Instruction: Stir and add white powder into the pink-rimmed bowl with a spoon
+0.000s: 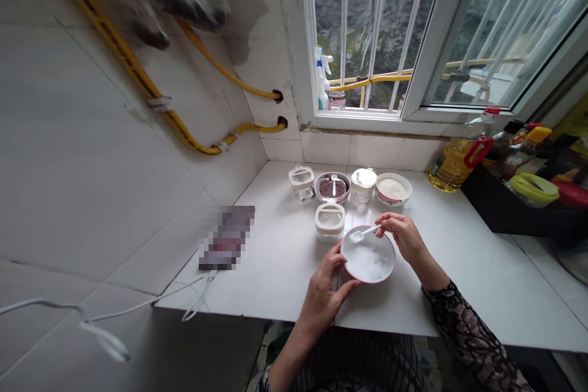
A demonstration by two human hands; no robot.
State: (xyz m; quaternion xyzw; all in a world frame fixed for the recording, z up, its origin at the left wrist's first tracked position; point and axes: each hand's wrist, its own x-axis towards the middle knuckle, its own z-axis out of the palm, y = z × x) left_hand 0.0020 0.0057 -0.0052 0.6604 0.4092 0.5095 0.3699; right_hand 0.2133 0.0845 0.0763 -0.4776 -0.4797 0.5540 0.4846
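Left hand (324, 297) gripping round white pink-rimmed bowl (370, 280) of white powder (371, 259). Right hand (397, 236) pinching small white plastic spoon (361, 234).

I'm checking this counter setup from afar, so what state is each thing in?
left hand: gripping the bowl's rim
right hand: pinching the spoon
bowl: holding white powder
spoon: white, scoop over the bowl
jar: lidded, standing beside the bowl
dish: holding dark grains, with a spoon in it
window: open
oil bottle: capped, holding yellow oil
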